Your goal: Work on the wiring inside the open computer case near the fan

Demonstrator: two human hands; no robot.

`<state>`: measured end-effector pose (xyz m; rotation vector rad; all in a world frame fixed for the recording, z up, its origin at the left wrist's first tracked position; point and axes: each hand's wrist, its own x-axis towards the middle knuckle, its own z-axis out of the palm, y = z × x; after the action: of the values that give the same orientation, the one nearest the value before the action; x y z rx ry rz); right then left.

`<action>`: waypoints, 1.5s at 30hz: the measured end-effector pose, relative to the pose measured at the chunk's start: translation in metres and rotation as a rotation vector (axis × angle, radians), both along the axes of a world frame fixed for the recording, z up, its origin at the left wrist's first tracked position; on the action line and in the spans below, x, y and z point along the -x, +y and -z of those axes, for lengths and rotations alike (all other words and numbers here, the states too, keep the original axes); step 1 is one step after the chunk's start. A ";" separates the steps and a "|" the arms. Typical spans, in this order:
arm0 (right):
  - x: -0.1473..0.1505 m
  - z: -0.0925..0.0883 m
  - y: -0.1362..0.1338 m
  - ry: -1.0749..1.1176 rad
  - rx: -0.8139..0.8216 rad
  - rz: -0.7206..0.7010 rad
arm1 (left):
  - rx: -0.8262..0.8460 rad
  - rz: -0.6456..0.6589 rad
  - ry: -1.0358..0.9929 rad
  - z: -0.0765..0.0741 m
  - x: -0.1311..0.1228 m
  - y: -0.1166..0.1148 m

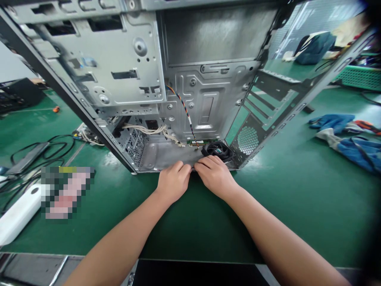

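Note:
An open computer case (208,103) stands in front of me, its bare metal inside facing me. My left hand (175,179) and my right hand (216,174) meet at the near lower edge of the case. Both have curled fingers, with the fingertips pointing toward each other; what lies between them is too small and hidden to tell. Just beyond my right hand, a black cooling fan (218,151) lies on the case floor. Beside it rests a green memory stick (199,142). A multicoloured fan cable (183,106) hangs down from the drive bay, and white wires (149,129) lie further left.
The case stands on a green table (184,234). Black cables with a power adapter (28,158) and a white power strip (22,214) lie left. Blue cloth gloves (357,143) are at the right, with a green basket (360,77) and a dark bag (315,48) behind.

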<state>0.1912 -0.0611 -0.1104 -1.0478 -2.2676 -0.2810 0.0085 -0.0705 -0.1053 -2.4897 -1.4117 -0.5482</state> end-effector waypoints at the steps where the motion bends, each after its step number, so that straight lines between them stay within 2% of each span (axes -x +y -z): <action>1: 0.000 0.000 0.000 -0.001 0.003 0.001 | 0.003 -0.003 -0.001 0.000 0.000 0.000; 17: -0.001 0.000 0.000 0.001 -0.028 0.000 | 0.042 -0.024 0.038 0.000 0.001 0.001; 32: -0.003 0.000 -0.004 0.000 -0.033 0.004 | -0.019 0.062 -0.085 0.004 0.002 0.003; 45: -0.004 -0.001 -0.005 -0.003 -0.033 0.014 | -0.124 0.091 -0.018 0.005 0.003 0.007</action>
<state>0.1950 -0.0660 -0.1098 -1.0477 -2.2514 -0.3249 0.0060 -0.0634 -0.1104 -2.4651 -1.2354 -0.6571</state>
